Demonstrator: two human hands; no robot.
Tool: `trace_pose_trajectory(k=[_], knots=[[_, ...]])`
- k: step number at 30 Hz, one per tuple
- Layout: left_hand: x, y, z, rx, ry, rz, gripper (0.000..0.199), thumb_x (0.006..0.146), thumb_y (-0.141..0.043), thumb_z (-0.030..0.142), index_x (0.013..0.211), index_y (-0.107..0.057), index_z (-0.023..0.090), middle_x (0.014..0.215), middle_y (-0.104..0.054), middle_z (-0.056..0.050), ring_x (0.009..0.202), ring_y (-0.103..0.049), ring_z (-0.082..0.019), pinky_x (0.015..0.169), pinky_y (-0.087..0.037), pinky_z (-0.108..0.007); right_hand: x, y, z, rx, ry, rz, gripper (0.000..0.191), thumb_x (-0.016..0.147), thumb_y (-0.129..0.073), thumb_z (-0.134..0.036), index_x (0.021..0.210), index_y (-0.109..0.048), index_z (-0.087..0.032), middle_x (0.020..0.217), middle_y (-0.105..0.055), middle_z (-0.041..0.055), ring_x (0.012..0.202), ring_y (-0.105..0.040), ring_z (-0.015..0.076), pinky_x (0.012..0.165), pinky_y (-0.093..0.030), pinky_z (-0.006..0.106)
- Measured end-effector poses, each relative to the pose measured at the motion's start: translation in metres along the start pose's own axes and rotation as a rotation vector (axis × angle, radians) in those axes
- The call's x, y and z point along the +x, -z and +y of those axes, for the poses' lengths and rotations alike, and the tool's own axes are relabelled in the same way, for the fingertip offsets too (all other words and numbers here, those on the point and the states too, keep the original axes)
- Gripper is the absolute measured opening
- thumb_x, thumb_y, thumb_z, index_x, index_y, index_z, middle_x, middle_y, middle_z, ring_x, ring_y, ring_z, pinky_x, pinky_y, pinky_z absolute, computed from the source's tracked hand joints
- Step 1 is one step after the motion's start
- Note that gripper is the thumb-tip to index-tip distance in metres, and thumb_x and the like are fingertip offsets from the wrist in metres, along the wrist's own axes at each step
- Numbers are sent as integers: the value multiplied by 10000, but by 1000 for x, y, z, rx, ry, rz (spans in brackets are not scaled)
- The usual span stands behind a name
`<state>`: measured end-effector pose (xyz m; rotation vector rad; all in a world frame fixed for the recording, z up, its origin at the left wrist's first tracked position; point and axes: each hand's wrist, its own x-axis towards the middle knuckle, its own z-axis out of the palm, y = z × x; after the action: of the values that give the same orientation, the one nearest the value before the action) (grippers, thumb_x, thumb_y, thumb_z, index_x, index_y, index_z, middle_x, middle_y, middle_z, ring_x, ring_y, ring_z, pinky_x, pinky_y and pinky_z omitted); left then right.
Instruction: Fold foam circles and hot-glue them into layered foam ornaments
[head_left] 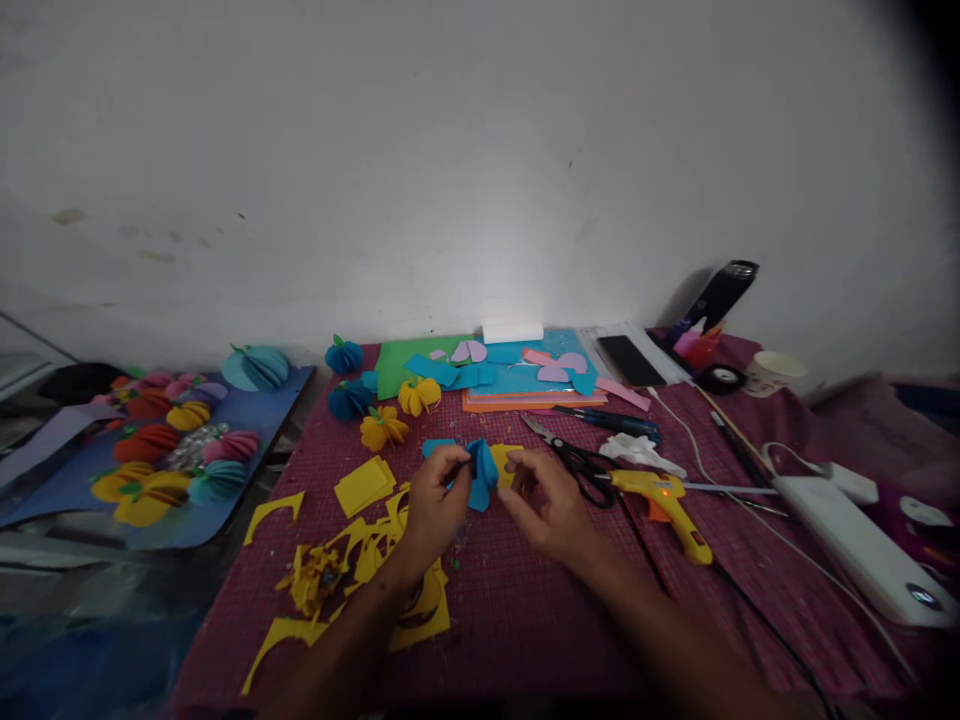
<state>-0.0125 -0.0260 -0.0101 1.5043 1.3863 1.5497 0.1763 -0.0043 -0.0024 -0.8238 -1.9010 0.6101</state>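
Observation:
My left hand pinches a folded blue paper piece just above the maroon cutting mat. My right hand hovers right beside that paper with fingers curled and slightly apart; I cannot tell if it touches the paper. Yellow paper scraps lie under my left forearm. A yellow glue gun and black scissors lie just right of my right hand.
Finished paper pumpkins sit at the mat's far left, more on a blue sheet to the left. Coloured paper sheets, a phone, a white power strip, cables, a paper cup and a black bottle fill the right.

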Motion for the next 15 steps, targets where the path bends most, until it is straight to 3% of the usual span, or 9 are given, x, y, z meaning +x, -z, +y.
trace_pose_trajectory(k=[6,15], knots=[[3,5,8,153,-107,-55,156,920,-529,132,923,-669,200,917,-675,-24,855,-634,-145,778,-499,-261,1,0,0,14,-2,-10,331,873,-679,-253,1184,-565,-250,1025,-646,51,850,-630,197,761,-528,347],[1,3,12,419,-414,-47,229,877,-545,53,998,-664,206,980,-704,-43,931,-660,-157,855,-534,-282,2,-3,-2,-19,-91,-88,517,787,-770,-302,1229,-512,-233,1017,-625,61,857,-612,210,749,-530,361]])
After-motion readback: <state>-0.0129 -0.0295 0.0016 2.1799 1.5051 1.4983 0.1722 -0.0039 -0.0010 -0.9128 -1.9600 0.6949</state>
